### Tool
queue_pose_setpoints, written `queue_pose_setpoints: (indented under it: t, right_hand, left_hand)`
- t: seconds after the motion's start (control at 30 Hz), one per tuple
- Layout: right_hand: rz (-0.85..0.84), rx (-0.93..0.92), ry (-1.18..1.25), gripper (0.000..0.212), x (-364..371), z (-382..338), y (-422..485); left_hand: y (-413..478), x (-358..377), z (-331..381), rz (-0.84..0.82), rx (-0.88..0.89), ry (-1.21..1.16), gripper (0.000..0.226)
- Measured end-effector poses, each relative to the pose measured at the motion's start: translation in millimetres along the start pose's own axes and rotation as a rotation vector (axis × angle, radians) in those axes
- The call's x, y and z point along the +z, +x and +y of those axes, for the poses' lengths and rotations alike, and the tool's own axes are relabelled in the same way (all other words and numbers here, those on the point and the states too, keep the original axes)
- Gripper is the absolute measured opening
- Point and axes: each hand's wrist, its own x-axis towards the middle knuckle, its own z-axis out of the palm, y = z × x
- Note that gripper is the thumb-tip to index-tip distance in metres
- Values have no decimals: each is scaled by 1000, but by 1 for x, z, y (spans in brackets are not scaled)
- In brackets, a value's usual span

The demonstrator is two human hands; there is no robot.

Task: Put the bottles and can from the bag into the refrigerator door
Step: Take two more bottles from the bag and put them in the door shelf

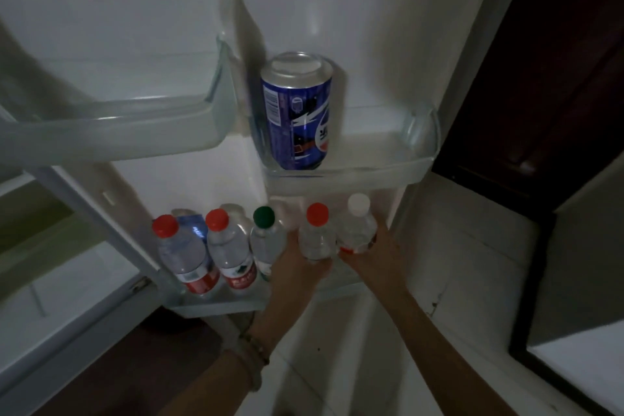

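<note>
Left hand point(297, 263) clasped the red-capped bottle point(315, 236), right hand point(374, 253) the white-capped bottle point(358, 226); both looked light, smooth, squeezable, best held mid-body.

left grip point(299, 268): red-capped bottle point(316, 236) | right grip point(374, 255): white-capped bottle point(358, 228)

Beaded bracelets point(253, 360), dark wooden door point(553, 54)

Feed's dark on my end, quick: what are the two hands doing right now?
Left hand: closed around the red-capped bottle, at the lower door shelf.
Right hand: closed around the white-capped bottle, just right of it.
</note>
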Motion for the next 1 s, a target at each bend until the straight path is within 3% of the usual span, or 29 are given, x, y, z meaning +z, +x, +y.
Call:
queue_pose_setpoints:
  t: [0.13,0.23,0.37,0.53,0.63,0.77,0.87,1.0]
  right_hand:
    - [-45,21,-22,54,1,8,7]
    - [-95,8,-11,62,2,13,12]
    - [-123,-64,-13,70,-1,15,15]
    - [-253,-129,-21,86,-19,16,14]
    - [-333,-217,-83,74,-41,18,8]
    - [-328,-299,-154,49,-77,32,0]
    - [-300,-345,-212,48,-99,41,-4]
    - [-348,-377,-271,60,-118,44,-10]
  left_hand:
    - [-3,12,3,86,-89,25,38]
    - [-4,20,-1,158,-57,73,40]
    - [-5,24,4,157,-52,121,60]
    - [-16,30,3,200,-41,118,57]
    - [-36,33,0,217,10,105,54]
    - [-64,52,-7,333,198,316,46]
    - [-79,75,2,147,317,466,42]
    - [-78,106,11,-56,390,667,61]
